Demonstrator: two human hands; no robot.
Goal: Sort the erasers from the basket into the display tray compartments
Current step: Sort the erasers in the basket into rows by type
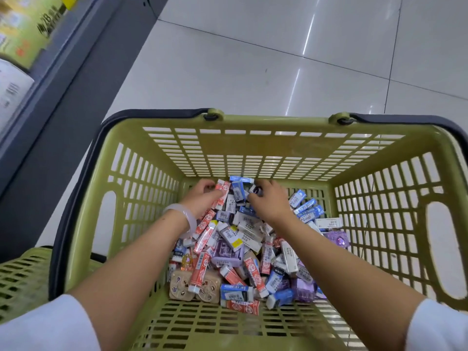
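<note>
- The basket (253,148) is olive-green slotted plastic with dark handles folded down along its rim; it stands on pale glossy floor tiles (278,59).
- A grey shelf unit (76,59) runs along the basket's left side, with boxed goods blurred at its top left.
- A second green basket (22,277) sits just outside the main basket's near-left corner.
- The erasers (243,249) lie in a loose heap on the basket floor, from its centre to the far wall; sleeves are red-white, blue-white, purple and plain white.
- Two tan packs (195,287) lie at the heap's near-left edge, a red eraser resting across them.
- My left hand (202,196) is at the heap's far-left edge, fingers curled around red-and-white erasers (222,195). A pale bangle (182,216) sits on that wrist.
- My right hand (271,198) rests on the heap's far centre, fingers curled down among the packs and touching a dark purple-marked eraser (255,190); I cannot tell whether it grips that piece.
</note>
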